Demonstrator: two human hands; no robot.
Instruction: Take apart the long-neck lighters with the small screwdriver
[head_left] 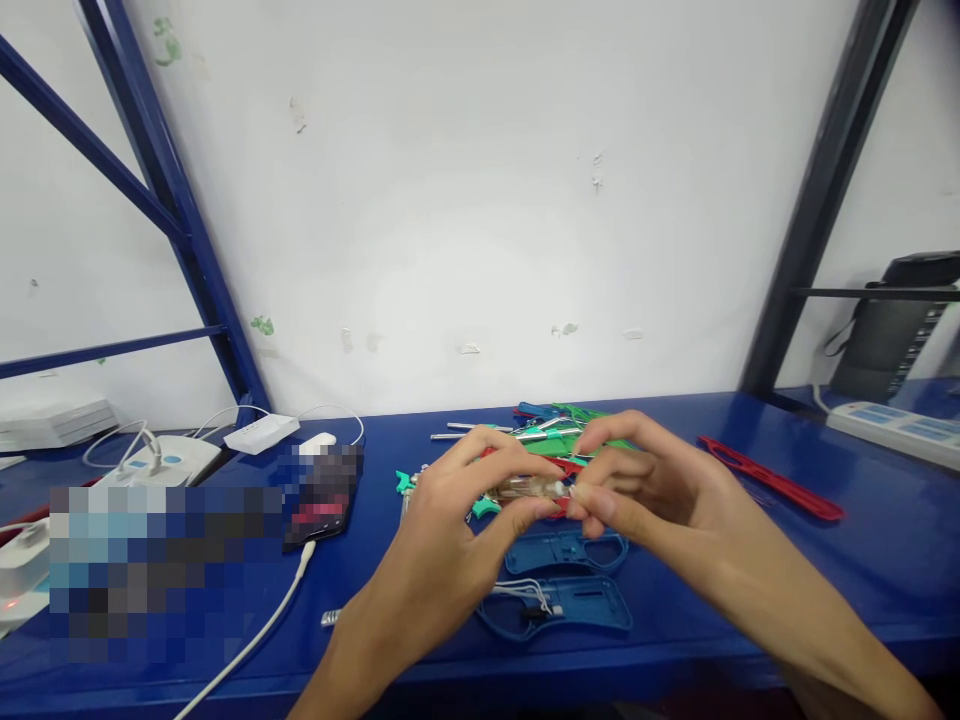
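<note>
My left hand [465,500] is closed around a small see-through, brownish part [521,487] with a whitish end. At that end, the thumb and fingers of my right hand [630,480] are pinched together on a tiny piece that I cannot make out. Below my hands lie two blue plastic shell halves: an upper one [547,552] and a lower one [596,605] with white wires and a black connector in it. Behind the hands is a pile of green plastic strips [559,441], metal rods [472,430] and red parts, partly hidden by my fingers.
A long red plastic piece [780,482] lies on the blue table [847,580] at the right. To the left are a phone [330,510], a white cable [259,635], a white box [261,434] and a power strip [172,460]. Blue rack posts [172,200] flank the white wall.
</note>
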